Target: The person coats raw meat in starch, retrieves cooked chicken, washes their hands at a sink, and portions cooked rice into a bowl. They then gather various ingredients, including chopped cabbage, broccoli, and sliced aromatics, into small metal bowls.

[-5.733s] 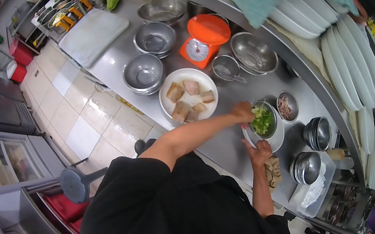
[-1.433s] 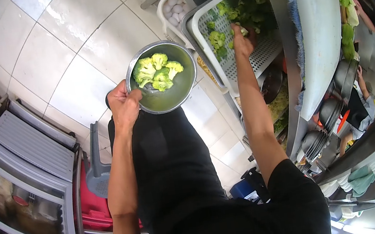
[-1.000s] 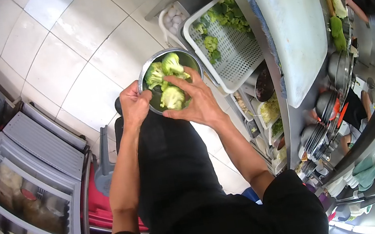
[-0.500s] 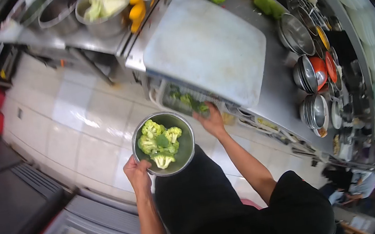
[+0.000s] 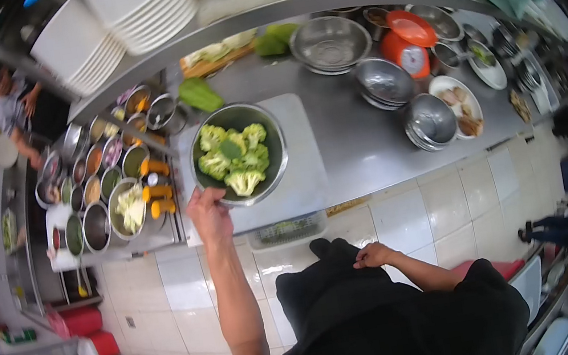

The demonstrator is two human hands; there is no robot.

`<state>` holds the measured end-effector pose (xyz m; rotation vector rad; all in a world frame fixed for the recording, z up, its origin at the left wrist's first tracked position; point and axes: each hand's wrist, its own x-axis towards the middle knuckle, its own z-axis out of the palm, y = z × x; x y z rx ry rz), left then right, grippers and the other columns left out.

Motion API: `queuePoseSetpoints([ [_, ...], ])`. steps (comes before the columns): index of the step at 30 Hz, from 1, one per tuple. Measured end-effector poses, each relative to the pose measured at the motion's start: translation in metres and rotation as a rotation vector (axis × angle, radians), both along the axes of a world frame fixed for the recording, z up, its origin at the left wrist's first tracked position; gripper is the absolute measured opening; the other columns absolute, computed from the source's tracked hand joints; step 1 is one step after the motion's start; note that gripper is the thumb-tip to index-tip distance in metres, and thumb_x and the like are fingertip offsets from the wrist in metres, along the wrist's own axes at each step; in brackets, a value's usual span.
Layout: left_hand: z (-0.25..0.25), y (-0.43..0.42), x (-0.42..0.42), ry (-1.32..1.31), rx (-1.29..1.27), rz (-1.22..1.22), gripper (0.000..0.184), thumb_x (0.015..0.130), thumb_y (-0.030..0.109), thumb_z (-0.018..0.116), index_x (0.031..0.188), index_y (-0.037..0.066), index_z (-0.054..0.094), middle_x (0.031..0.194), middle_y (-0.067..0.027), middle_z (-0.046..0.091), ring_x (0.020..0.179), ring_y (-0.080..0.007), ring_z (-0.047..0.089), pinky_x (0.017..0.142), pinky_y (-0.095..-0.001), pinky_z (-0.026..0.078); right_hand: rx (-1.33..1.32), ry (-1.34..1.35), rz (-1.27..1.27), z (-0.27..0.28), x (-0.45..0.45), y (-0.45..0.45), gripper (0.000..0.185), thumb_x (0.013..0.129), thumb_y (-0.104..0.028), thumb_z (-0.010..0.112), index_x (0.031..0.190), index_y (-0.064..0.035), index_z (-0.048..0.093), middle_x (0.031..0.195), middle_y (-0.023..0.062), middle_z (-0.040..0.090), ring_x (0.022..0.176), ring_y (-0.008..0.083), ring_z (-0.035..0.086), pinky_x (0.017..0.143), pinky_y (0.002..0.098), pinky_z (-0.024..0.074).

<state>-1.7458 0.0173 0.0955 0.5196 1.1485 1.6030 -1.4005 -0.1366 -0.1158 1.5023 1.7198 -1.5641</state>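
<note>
My left hand (image 5: 211,216) grips the near rim of a round metal bowl (image 5: 279,164), thumb over the edge. Inside lie several green broccoli florets (image 5: 246,181). The bowl is over the left part of a white cutting board (image 5: 303,149); I cannot tell if it rests on it. My right hand (image 5: 376,255) is low in front of the counter, beside my dark trousers, fingers curled in with nothing visible in them. Under the counter edge, a plastic basket (image 5: 288,230) with green pieces shows in part.
Stacked metal bowls (image 5: 430,120), an orange kitchen scale (image 5: 405,55) and an oval dish (image 5: 456,108) stand to the right. Several ingredient containers (image 5: 95,225) crowd the left. Stacked white plates (image 5: 152,17) line the shelf above. Another person (image 5: 12,100) stands at far left.
The view has turned toward the counter. My left hand has brought the broccoli bowl from in front of the counter to over the board. My right hand has drawn back from the basket.
</note>
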Motion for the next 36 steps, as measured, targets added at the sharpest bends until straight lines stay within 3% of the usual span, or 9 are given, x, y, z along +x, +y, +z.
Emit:
queuePoseSetpoints([
  [1, -0.002, 0.022, 0.016, -0.028, 0.006, -0.053, 0.019, 0.066, -0.006, 0.055, 0.084, 0.0, 0.056, 0.071, -0.0036, 0.058, 0.05, -0.0093, 0.049, 0.04, -0.0197, 0.036, 0.108, -0.034, -0.081, 0.004, 0.004, -0.003, 0.045, 0.074, -0.05, 0.066, 0.095, -0.0103, 0.068, 0.095, 0.011, 0.067, 0.095, 0.0274, 0.062, 0.085, 0.036, 0.0474],
  [10, 0.002, 0.201, 0.208, -0.12, -0.009, -0.666, 0.012, 0.073, 0.002, 0.056, 0.063, 0.007, 0.049, 0.05, -0.0013, 0.04, 0.049, -0.0147, 0.044, 0.056, -0.0341, 0.051, 0.161, -0.056, -0.94, 0.0, 0.028, -0.122, 0.064, 0.077, -0.053, 0.065, 0.122, -0.0075, 0.055, 0.113, 0.0157, 0.06, 0.106, 0.0283, 0.056, 0.091, 0.0359, 0.0442],
  [16, 0.008, 0.276, 0.35, -0.112, -0.057, -0.771, 0.01, 0.072, 0.003, 0.057, 0.066, 0.005, 0.049, 0.052, -0.0037, 0.038, 0.054, -0.0184, 0.047, 0.07, -0.0447, 0.053, 0.153, 0.131, -1.555, -0.029, 0.016, -0.154, 0.06, 0.08, -0.049, 0.063, 0.119, -0.0047, 0.057, 0.114, 0.0148, 0.06, 0.11, 0.0239, 0.053, 0.094, 0.0328, 0.0396],
  [20, -0.005, 0.315, 0.426, -0.071, -0.068, -0.79, 0.007, 0.074, 0.003, 0.057, 0.071, 0.004, 0.051, 0.052, -0.004, 0.038, 0.055, -0.0189, 0.047, 0.07, -0.0452, 0.053, 0.126, -0.014, -1.655, -0.062, 0.045, -0.174, 0.056, 0.083, -0.048, 0.06, 0.115, -0.0017, 0.058, 0.101, 0.0124, 0.064, 0.09, 0.0209, 0.06, 0.08, 0.0311, 0.0471],
  [21, -0.013, 0.325, 0.442, -0.052, -0.085, -0.793, 0.005, 0.076, 0.003, 0.057, 0.074, 0.004, 0.052, 0.052, -0.0043, 0.038, 0.055, -0.0189, 0.047, 0.07, -0.0452, 0.053, 0.018, 0.045, -1.811, -0.082, 0.051, -0.188, 0.054, 0.084, -0.047, 0.059, 0.113, -0.0017, 0.059, 0.09, 0.01, 0.064, 0.077, 0.0189, 0.061, 0.065, 0.0317, 0.0499],
  [26, -0.039, 0.356, 0.482, -0.006, -0.104, -0.783, 0.013, 0.075, 0.004, 0.06, 0.067, 0.003, 0.05, 0.053, -0.0039, 0.038, 0.051, -0.0181, 0.046, 0.065, -0.0462, 0.056, -0.247, -0.025, -1.971, -0.099, 0.088, -0.245, 0.041, 0.085, -0.044, 0.06, 0.1, -0.0056, 0.062, 0.078, 0.0031, 0.062, 0.063, 0.0153, 0.057, 0.049, 0.032, 0.0442],
  [31, -0.047, 0.358, 0.483, -0.035, -0.108, -0.775, 0.013, 0.076, 0.007, 0.061, 0.069, 0.005, 0.05, 0.054, -0.0028, 0.038, 0.057, -0.0184, 0.046, 0.075, -0.0472, 0.054, -0.412, 0.039, -2.032, -0.25, 0.092, -0.368, 0.034, 0.085, -0.037, 0.061, 0.094, -0.0051, 0.064, 0.067, 0.0006, 0.056, 0.058, 0.0131, 0.054, 0.047, 0.0293, 0.0411],
  [34, -0.04, 0.351, 0.48, 0.025, -0.12, -0.769, 0.017, 0.075, 0.014, 0.065, 0.071, 0.006, 0.05, 0.056, -0.0032, 0.04, 0.059, -0.0196, 0.049, 0.076, -0.049, 0.053, 0.118, -0.319, -1.262, -0.298, 0.113, -0.385, 0.031, 0.085, -0.035, 0.061, 0.09, -0.0045, 0.064, 0.065, 0.0016, 0.056, 0.055, 0.0115, 0.052, 0.048, 0.0261, 0.0401],
  [36, -0.036, 0.349, 0.476, 0.075, -0.145, -0.749, 0.022, 0.076, 0.021, 0.066, 0.069, 0.007, 0.05, 0.052, -0.0037, 0.041, 0.056, -0.0208, 0.052, 0.07, -0.0489, 0.054, 0.006, -0.02, -1.654, -0.197, 0.15, -0.299, 0.032, 0.085, -0.034, 0.06, 0.095, -0.0039, 0.063, 0.068, 0.0027, 0.058, 0.057, 0.0121, 0.053, 0.051, 0.0257, 0.0422],
])
